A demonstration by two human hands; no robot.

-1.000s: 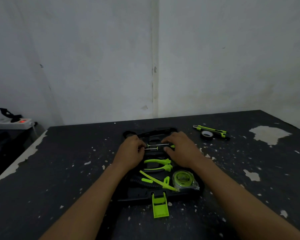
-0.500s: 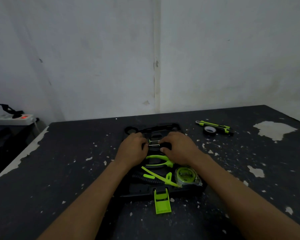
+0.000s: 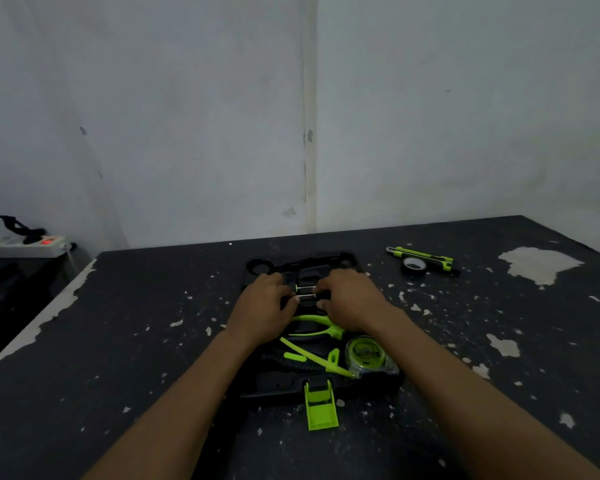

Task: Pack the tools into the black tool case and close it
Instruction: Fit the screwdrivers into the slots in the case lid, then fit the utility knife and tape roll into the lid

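Note:
The black tool case lies open in the middle of the dark table, its green latch hanging over the near edge. Inside it sit green-handled pliers, a green tape measure and a thin green tool. My left hand and my right hand rest over the case's far half, fingertips pinching the ends of two thin metal screwdriver shafts between them. A green utility knife and a black tape roll lie on the table at the far right.
A white power strip with a red switch sits on a lower surface at the far left. The table's left edge runs diagonally. Walls stand close behind the table. Paint is chipped off in patches on the right.
Both hands have drawn closer together over the screwdriver shafts, so less of the shafts shows between them. The view has tilted slightly.

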